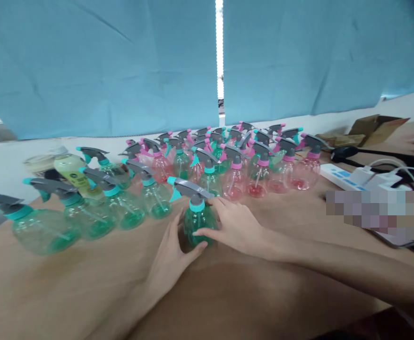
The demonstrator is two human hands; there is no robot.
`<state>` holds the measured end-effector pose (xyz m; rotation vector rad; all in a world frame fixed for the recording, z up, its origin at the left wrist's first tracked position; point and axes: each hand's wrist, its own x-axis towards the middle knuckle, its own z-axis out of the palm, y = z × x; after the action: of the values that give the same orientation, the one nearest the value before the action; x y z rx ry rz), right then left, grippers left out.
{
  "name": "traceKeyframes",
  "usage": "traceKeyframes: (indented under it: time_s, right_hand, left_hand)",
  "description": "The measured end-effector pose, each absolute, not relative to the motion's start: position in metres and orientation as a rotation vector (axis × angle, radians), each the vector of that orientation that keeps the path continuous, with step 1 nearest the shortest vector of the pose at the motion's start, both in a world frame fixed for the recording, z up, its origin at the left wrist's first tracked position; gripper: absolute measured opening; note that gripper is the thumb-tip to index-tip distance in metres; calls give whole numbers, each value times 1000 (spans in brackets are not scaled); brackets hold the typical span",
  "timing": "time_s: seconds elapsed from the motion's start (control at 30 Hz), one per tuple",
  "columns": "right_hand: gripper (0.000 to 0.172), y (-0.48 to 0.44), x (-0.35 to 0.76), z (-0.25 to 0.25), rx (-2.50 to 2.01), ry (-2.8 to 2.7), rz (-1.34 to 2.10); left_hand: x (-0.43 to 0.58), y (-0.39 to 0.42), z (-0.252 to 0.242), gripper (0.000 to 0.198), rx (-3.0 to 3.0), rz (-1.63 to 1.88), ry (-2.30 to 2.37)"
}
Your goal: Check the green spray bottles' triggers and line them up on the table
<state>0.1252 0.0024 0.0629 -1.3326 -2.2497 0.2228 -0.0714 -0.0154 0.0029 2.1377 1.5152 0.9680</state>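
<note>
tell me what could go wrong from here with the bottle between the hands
The rounded green spray bottle could slip or twist: the right hand holds its side, but whether the left hand presses on it is unclear.

Its spray head juts out sideways and might catch or knock the crowded bottles behind if swung around.

The rightmost pink bottle stands close to the power strip, so a bump could push it into that.
</note>
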Motion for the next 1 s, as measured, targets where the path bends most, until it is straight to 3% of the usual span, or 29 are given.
traceKeyframes:
  time_s: [0.23, 0.43, 0.8, 1.0]
  right_hand:
    - [55, -9, 173, 63, -1143, -2194, 382]
    - [62, 10, 198, 72, -919, -1973, 853]
    - [25, 38, 205, 74, -686, -1838, 958]
    - [25, 40, 208, 80, -645, -1842, 1014]
  left_hand:
    - [-39, -22, 9, 68, 2090, 857, 1344]
    - [-12, -11, 12, 73, 2174, 767, 1316]
    - [26, 12, 10, 68, 2287, 696, 1168]
    - [27, 16, 13, 80, 2312, 691, 1120]
